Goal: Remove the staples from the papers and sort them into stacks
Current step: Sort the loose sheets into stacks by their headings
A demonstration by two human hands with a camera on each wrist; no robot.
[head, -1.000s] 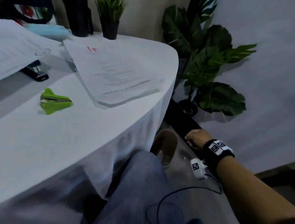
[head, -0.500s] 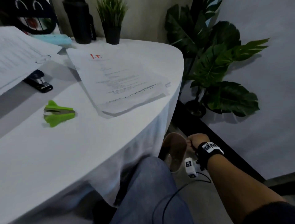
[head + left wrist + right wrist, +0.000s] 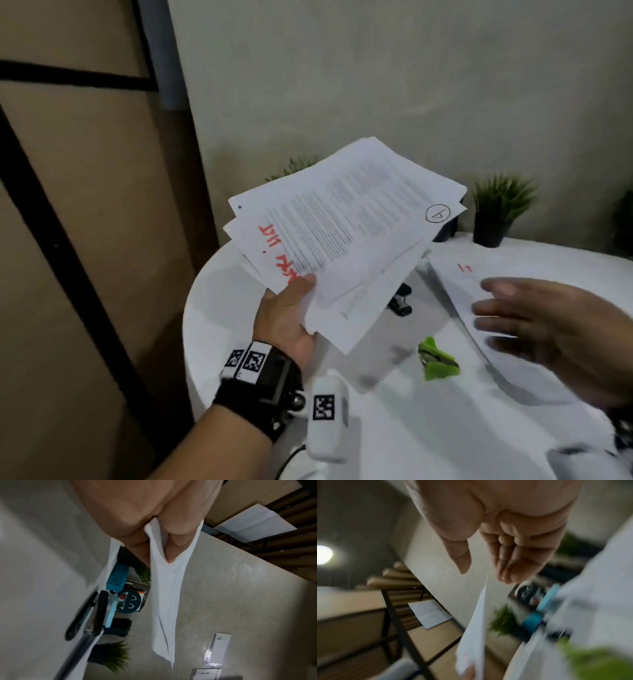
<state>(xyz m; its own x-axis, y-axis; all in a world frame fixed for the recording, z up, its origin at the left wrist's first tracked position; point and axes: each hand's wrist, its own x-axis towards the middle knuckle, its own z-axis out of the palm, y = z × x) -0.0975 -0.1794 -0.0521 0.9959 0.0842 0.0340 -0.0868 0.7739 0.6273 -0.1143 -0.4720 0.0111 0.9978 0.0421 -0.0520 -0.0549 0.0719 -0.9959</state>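
Head view is giving me the left hand (image 3: pixel 289 320) gripping a fanned sheaf of papers (image 3: pixel 346 233), thumb lying on top near the lower corner, fingers tucked underneath. I am seeing thin white sheets splayed unevenly, densely printed, with red handwriting along one edge and a circled letter penned in the far corner. The sheaf is hanging in the air above the table (image 3: pixel 411 428), tilted up and away from it. Left wrist view is showing me the same papers (image 3: pixel 164 601) edge-on, soft and creased where the fingers (image 3: pixel 173 550) are pinching them.

Right of the sheaf, the right hand (image 3: pixel 548 329) is hovering blurred over the table with its fingers stretched out and parted, grasping nothing; right wrist view is confirming the hand (image 3: pixel 513 545) is loose and released, its fingertips near the sheaf's edge.

On the table, which is round and draped in smooth white cloth, I am seeing a second stack (image 3: pixel 507 325) lying flat under the right hand, marked in red near its far corner. Below the sheaf, a glossy green wedge-shaped staple remover (image 3: pixel 438 363) is sitting on the cloth. A black stapler (image 3: pixel 400 301) is peeking out beneath the sheaf's lower edge. Beyond the stack, a spiky green plant (image 3: pixel 496 212) is standing in a dark pot.
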